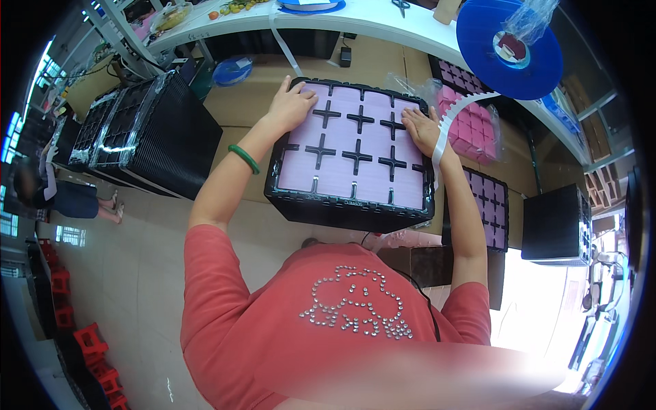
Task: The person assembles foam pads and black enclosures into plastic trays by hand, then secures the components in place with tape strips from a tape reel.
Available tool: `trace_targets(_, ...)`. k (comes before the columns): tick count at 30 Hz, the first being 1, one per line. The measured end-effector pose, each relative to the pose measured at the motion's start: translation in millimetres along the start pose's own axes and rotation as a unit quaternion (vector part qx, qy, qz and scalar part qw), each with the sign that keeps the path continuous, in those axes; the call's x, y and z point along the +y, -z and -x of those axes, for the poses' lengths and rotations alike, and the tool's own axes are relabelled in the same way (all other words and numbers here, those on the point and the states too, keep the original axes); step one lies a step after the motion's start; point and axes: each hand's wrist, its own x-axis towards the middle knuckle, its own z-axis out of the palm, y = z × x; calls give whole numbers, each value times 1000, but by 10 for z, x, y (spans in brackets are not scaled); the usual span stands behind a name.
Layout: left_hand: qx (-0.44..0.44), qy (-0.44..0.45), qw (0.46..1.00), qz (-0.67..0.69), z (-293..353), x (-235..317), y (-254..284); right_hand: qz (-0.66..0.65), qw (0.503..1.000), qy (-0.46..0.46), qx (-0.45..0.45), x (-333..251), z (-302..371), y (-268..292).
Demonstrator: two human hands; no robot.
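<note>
A stack of black plastic trays (348, 217) stands in front of me; its top tray shows lilac panels (339, 137) between black cross-shaped dividers. My left hand (290, 108) lies over the far left corner of the top tray, fingers apart. On the right rim rests my right hand (421, 128), its fingers stretched out flat toward the panels. Neither hand grasps a loose object. A white notched strip (444, 133) hangs from a blue reel (471, 41) and passes by my right wrist. On my left wrist sits a green bangle (244, 158).
Wrapped black tray stacks (171, 130) stand at left. Pink blocks (471, 130) and another lilac-filled tray (488, 205) lie at right, near a further black stack (555, 225). A white shelf (342, 22) spans the back. Red stools (92, 342) and another person (68, 198) are far left.
</note>
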Motion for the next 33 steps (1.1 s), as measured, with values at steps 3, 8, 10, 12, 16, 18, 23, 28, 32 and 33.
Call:
trace_targets(3, -10, 25, 995, -93, 24, 23, -26, 27, 999, -27, 8, 34, 89, -64)
trace_targets(8, 56, -10, 997, -47, 93, 59, -80, 127, 991, -27, 33, -131, 108, 197)
trace_targets(10, 105, 30, 979, -171, 224, 28, -21, 144, 986, -56, 58, -242, 318, 398)
trace_targets(12, 190, 16, 976, -109, 501, 142, 85, 60, 993, -26, 95, -247, 710, 384)
trace_targets(16, 183, -36, 973, 136, 1333, 594, 483, -138, 988, 54, 42, -719, 1471, 486)
trace_targets(18, 138, -61, 977, 154, 1630, 720, 438, -77, 995, 65, 21, -886, 1673, 434)
trace_targets(23, 124, -52, 981, 140, 1797, 709, 334, -21, 998, 48, 16, -896, 1698, 511)
trace_targets(28, 129, -72, 979, 137, 1822, 490, 298, -56, 998, 10, 11, -781, 1711, 596)
trace_targets(32, 230, 9, 949, 217, 1731, 272, 351, -150, 975, -82, 145, -622, 1634, 503)
trace_targets(33, 228, 10, 950, 214, 1683, 271, 297, -154, 974, -80, 145, -591, 1571, 422)
